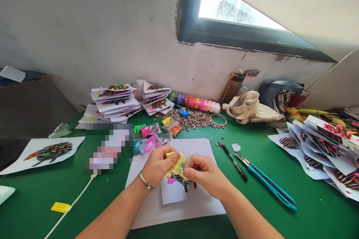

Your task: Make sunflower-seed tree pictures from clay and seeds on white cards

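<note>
Above paper [202,148] — left hand [158,166], right hand [206,173] tight on yellow clay [177,163] — bottle [231,87] lettering illegible

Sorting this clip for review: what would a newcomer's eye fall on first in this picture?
At the centre, the left hand and right hand pinch a yellow lump over a small card on the green table. Behind them, a heap of striped seeds lies before a row of coloured pots. Stacks of seed pictures sit at the back left.
</note>
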Action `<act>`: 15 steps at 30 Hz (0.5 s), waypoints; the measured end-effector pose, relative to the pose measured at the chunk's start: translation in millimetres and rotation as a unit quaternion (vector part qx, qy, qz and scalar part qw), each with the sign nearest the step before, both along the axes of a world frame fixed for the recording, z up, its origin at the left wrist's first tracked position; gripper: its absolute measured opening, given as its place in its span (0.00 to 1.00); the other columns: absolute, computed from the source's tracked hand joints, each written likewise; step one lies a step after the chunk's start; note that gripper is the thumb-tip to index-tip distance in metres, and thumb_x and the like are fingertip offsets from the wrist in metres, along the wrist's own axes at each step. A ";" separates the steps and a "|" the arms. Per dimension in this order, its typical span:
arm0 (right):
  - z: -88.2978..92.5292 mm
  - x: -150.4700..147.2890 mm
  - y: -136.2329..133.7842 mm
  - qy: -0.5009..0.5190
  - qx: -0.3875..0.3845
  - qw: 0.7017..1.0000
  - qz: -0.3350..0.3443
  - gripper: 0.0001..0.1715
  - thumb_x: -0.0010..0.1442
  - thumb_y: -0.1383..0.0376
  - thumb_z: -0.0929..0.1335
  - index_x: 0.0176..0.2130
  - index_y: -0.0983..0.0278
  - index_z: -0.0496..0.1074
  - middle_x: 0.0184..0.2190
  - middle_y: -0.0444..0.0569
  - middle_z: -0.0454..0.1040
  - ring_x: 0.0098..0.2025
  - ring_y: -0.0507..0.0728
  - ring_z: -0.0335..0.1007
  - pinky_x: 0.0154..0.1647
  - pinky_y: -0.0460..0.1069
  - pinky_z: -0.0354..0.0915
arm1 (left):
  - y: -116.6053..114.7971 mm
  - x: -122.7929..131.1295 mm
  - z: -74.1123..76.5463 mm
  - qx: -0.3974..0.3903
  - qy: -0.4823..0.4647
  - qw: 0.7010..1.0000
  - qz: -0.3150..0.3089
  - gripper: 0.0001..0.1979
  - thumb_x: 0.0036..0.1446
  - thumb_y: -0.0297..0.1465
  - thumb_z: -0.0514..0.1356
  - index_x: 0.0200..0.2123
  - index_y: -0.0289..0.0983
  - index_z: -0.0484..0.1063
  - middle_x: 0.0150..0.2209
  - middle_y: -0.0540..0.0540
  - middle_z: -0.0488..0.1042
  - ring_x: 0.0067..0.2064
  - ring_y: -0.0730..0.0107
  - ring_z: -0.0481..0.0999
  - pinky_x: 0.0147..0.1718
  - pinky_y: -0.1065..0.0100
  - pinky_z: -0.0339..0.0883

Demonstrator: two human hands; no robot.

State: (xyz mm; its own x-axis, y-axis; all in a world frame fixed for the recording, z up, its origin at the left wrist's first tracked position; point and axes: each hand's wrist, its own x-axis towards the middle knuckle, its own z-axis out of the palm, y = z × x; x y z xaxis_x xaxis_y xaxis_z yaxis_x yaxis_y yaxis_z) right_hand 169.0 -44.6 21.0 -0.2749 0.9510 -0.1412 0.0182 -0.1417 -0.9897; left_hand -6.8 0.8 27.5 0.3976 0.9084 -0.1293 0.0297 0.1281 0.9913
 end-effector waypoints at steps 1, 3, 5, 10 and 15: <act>0.2 0.5 -0.2 0.002 0.001 1.000 -0.004 0.18 0.51 0.55 0.72 0.23 0.63 0.64 0.19 0.39 0.61 0.23 0.48 0.53 0.23 0.45 0.51 | -0.5 0.4 0.2 -0.002 -0.007 1.000 -0.003 0.19 0.46 0.46 0.64 0.26 0.35 0.68 0.20 0.55 0.62 0.21 0.78 0.59 0.19 0.74 0.54; 1.7 1.7 -0.1 0.009 0.004 1.000 -0.012 0.19 0.51 0.55 0.72 0.22 0.63 0.63 0.19 0.39 0.61 0.23 0.48 0.53 0.23 0.45 0.51 | -0.9 0.6 0.2 -0.008 -0.030 1.000 -0.005 0.18 0.45 0.44 0.66 0.28 0.36 0.69 0.22 0.54 0.64 0.23 0.77 0.62 0.20 0.74 0.57; 4.0 2.5 0.4 0.023 0.006 1.000 -0.019 0.20 0.50 0.54 0.73 0.22 0.63 0.63 0.19 0.39 0.60 0.23 0.49 0.53 0.23 0.45 0.51 | -0.5 0.0 -0.3 -0.015 -0.053 0.998 -0.007 0.18 0.44 0.43 0.67 0.29 0.36 0.68 0.23 0.54 0.65 0.23 0.77 0.62 0.21 0.75 0.57; 8.1 1.2 0.7 0.054 0.003 0.998 -0.019 0.22 0.48 0.53 0.73 0.20 0.63 0.62 0.18 0.39 0.58 0.23 0.49 0.51 0.23 0.45 0.50 | 1.2 -1.0 -3.2 -0.065 -0.088 0.994 -0.001 0.21 0.44 0.47 0.67 0.25 0.35 0.66 0.19 0.55 0.63 0.19 0.80 0.59 0.18 0.76 0.53; 6.3 1.0 0.0 0.032 0.004 0.999 -0.022 0.21 0.49 0.53 0.73 0.21 0.63 0.63 0.19 0.39 0.59 0.23 0.49 0.52 0.24 0.46 0.51 | -0.6 2.1 -1.2 -0.085 -0.090 0.992 -0.015 0.22 0.37 0.45 0.71 0.28 0.35 0.69 0.22 0.53 0.67 0.22 0.76 0.66 0.21 0.74 0.60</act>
